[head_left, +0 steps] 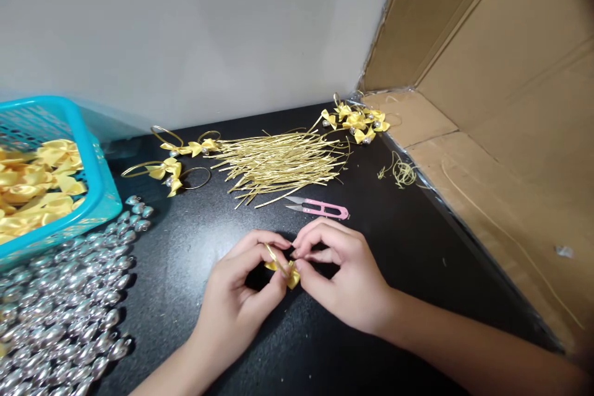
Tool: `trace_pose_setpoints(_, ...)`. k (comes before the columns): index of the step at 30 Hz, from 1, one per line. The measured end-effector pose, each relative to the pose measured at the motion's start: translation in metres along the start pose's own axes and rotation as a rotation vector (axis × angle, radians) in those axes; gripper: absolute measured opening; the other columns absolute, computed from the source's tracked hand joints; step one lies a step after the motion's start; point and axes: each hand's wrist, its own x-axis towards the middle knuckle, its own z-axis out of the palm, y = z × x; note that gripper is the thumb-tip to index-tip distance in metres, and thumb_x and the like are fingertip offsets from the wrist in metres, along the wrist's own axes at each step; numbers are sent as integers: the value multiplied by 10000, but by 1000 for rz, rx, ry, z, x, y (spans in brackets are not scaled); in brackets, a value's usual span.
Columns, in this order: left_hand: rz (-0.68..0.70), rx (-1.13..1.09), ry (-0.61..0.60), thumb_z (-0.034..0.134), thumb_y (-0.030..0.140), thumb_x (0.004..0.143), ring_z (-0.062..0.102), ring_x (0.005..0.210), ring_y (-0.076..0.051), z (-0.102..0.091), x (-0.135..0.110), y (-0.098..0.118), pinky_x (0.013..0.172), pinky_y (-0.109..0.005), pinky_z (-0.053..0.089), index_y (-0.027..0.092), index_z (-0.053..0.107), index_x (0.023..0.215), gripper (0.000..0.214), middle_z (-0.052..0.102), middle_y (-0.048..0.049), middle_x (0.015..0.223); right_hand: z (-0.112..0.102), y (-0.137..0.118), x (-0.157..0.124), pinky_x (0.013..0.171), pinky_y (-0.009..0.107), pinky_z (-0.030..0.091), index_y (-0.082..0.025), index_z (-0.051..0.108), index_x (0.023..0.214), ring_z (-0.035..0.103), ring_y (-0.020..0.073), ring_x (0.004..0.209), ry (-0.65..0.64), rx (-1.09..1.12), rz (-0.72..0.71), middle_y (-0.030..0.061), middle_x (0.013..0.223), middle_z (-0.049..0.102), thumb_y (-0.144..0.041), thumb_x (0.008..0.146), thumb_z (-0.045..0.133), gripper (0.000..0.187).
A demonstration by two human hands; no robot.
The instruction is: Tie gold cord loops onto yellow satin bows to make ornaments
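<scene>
Low over a black tabletop (pixel 408 247), the person's left hand (pixel 244 278), thumb and fingers nearly together, pinched a yellow bow (pixel 293 276), perhaps to steady it; the right hand (pixel 346 278) bunched its fingertips at the bow's edge, its exact hold unclear to me. Gold cords (pixel 283 164) and pink snips (pixel 320 202) lay just beyond, seemingly for easy reach.

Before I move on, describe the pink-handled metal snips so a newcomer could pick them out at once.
On the black tabletop, find the loose pile of thin gold ties. Between it and the bare right hand lie the snips, the only pink tool in view.
</scene>
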Motion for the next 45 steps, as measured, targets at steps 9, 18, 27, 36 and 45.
trace_pose_setpoints(9,-7,-5,-15,581,83,797,641,793,-174,-2,-1,1,721,-272,516,209,642,682,181,666,-28,842,-3,-2,3,720,251,541,-195,618,745,647,133,764,-31,-175,-194,31,842,643,-68,730,625,127)
trace_pose_setpoints(18,5,-42,-35,579,88,824,629,826,-159,-2,-2,-3,748,-252,499,216,639,718,177,652,-17,879,-7,-3,5,739,254,528,-196,605,760,636,132,774,-104,-165,-201,21,830,642,-55,770,612,142)
trace_pose_setpoints(27,3,-59,-85,570,90,856,621,876,-159,-4,-3,-7,775,-257,484,224,641,772,174,628,-16,925,-18,-2,10,787,265,489,-199,542,810,585,138,853,-292,-248,-206,19,894,576,-73,873,562,142)
trace_pose_setpoints(36,12,-72,-107,545,97,862,597,752,-146,-4,0,-1,680,-240,477,204,603,738,173,603,-11,809,-19,-5,9,841,331,461,-215,447,834,518,176,910,-363,-362,-236,39,918,517,-81,920,455,160)
trace_pose_setpoints(45,-12,-106,-86,530,101,855,589,741,-150,-1,-1,-4,673,-254,478,192,576,706,180,595,-18,797,-20,-5,8,838,316,449,-211,481,854,523,167,908,-324,-314,-281,34,914,512,-97,929,461,138)
